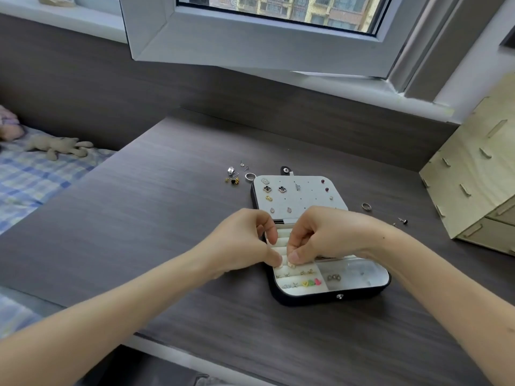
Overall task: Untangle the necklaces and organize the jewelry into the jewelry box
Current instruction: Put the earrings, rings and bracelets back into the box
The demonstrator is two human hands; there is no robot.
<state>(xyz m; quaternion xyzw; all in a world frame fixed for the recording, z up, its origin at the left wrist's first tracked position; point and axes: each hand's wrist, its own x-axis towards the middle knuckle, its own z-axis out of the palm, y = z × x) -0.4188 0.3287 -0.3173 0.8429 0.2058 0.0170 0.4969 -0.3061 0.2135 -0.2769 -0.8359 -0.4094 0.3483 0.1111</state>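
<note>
A: Locate the part.
B: The small gold piece [291, 263], pinched in right hand [320, 238] fingers, touches the open black jewelry box [306, 298] ring rolls. Left hand [242, 243] fingers pinch a second gold piece [279, 265] just left.

Black jewelry box [312, 298] lies open, earrings [310, 282] inside.

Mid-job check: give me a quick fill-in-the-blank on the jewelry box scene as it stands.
The jewelry box lies ___ on the table.
Two black clover earrings are pinned to its ___.
The left hand and right hand each pinch a small gold piece over the ___.
The wooden organizer stands to the box's ___.
Missing words: open; lid; box; right.
</note>
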